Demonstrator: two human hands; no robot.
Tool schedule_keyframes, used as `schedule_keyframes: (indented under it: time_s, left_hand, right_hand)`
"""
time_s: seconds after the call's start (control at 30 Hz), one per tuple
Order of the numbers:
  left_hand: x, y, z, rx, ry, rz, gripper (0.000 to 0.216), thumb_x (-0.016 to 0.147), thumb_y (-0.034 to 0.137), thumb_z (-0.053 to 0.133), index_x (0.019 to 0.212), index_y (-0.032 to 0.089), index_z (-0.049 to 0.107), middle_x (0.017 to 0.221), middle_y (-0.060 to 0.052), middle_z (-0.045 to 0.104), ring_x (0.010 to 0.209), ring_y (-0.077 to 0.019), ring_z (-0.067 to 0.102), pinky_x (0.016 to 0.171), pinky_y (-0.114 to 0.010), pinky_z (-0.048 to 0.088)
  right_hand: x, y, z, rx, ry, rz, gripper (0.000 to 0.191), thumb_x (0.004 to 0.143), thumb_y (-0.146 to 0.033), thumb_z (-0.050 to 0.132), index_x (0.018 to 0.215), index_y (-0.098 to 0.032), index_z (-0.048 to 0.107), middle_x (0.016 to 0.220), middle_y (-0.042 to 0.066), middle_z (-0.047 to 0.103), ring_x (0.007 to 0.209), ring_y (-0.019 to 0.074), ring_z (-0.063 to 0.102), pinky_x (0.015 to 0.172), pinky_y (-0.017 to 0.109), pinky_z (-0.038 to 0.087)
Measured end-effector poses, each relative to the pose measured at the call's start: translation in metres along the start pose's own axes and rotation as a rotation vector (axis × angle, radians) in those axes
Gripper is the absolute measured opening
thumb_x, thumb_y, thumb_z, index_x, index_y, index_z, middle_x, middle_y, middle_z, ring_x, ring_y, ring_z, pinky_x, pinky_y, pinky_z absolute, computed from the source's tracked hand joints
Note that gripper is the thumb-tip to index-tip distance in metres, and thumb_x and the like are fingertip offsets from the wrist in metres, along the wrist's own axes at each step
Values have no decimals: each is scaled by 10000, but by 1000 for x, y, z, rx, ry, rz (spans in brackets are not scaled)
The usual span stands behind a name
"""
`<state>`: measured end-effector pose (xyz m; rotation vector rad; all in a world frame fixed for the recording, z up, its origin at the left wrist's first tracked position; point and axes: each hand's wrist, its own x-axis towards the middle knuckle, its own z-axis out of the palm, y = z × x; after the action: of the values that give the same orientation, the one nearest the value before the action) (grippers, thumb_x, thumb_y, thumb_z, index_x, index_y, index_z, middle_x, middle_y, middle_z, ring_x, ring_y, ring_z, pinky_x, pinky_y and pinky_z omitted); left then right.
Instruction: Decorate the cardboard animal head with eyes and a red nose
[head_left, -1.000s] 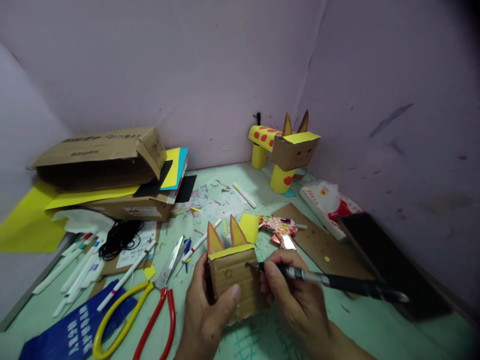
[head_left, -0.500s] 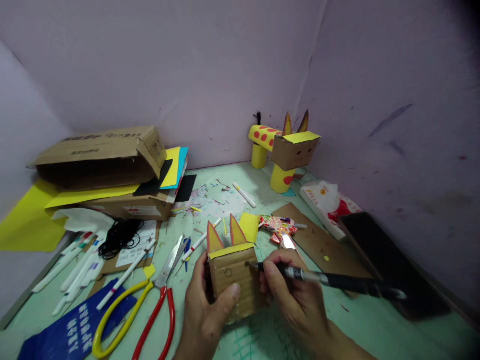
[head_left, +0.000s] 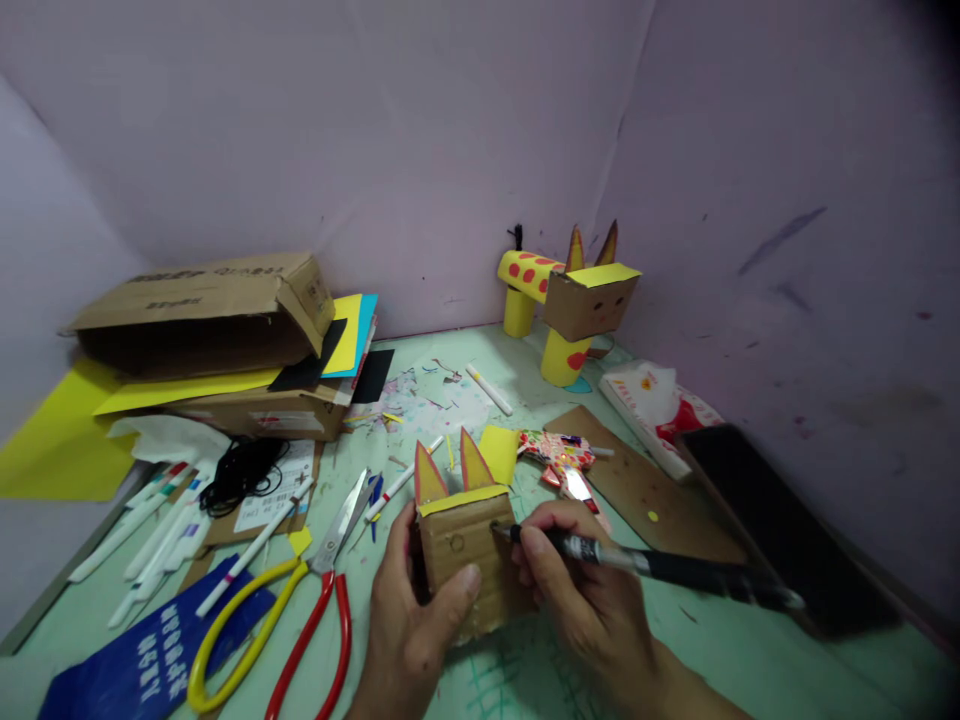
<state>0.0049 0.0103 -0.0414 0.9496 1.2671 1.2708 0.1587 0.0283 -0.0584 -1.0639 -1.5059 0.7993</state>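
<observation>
Near the front of the table, my left hand [head_left: 420, 610] grips a small cardboard box [head_left: 480, 575] by its left side, thumb across the front. Two pointed yellow ears with reddish edges [head_left: 474, 460] rise from its top, beside a yellow paper strip [head_left: 463, 499]. A small drawn circle shows on the left of the box's front. Pinched in my right hand [head_left: 592, 590] is a black pen [head_left: 637, 560], its tip at the upper right of that face. Scissors [head_left: 330, 570] with one yellow and one red handle lie open to the left.
A yellow, red-spotted animal figure with a box head [head_left: 592, 300] stands at the back. On the right lie a phone [head_left: 780, 530], a tissue pack [head_left: 660, 410] and flat cardboard [head_left: 630, 480]. At left are a large carton [head_left: 202, 300], several markers [head_left: 165, 540] and black cord [head_left: 244, 475].
The pen and my right hand have shifted very slightly at the box's upper right. My left hand and the box stay in place.
</observation>
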Motion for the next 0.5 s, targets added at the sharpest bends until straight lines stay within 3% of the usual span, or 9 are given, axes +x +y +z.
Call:
schedule_keyframes:
  time_s: [0.5]
  left_hand:
    - [0, 0, 2, -28, 20, 15, 817, 679, 438, 753, 1356, 145, 403, 1230, -135, 667, 1131, -345, 624, 937, -411, 507]
  right_hand:
    - [1, 0, 2, -1, 17, 5, 86, 956, -278, 505, 892, -256, 558, 675, -31, 572, 522, 117, 549, 451, 195, 451]
